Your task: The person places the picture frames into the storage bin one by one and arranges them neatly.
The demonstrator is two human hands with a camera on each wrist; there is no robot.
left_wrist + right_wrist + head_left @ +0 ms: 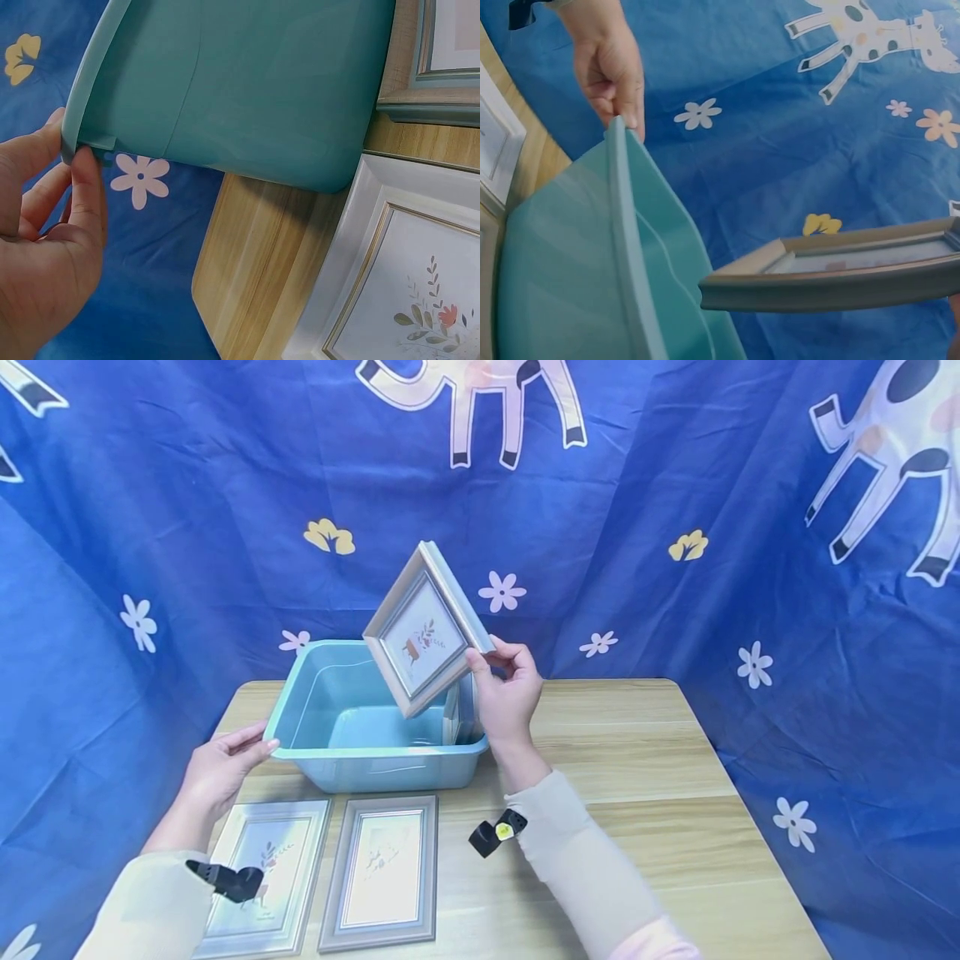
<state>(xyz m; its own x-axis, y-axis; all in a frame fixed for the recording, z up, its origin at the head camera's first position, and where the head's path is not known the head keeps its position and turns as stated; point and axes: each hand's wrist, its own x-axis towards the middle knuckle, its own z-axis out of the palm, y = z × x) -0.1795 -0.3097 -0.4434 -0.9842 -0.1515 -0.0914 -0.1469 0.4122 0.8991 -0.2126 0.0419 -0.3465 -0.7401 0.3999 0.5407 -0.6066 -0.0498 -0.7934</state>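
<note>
A light-framed picture frame (424, 631) with a small printed animal and leaves is tilted above a teal plastic basin (375, 768). My right hand (510, 689) pinches its lower right edge between thumb and fingers. With thumb and fingers, my left hand (225, 768) grips the basin's front left rim; the left wrist view shows this hand (56, 225) pinching the rim (73, 124). Inside the basin, at its right end, other frames (452, 714) stand upright, partly hidden behind the right hand. In the right wrist view the held picture frame (832, 291) shows edge-on.
Two picture frames lie flat on the wooden table (622, 827) before the basin: a white one (318, 835) partly under the left forearm, and a greyish one (429, 877) beside it. A blue patterned curtain (600, 510) surrounds the table behind and at both sides.
</note>
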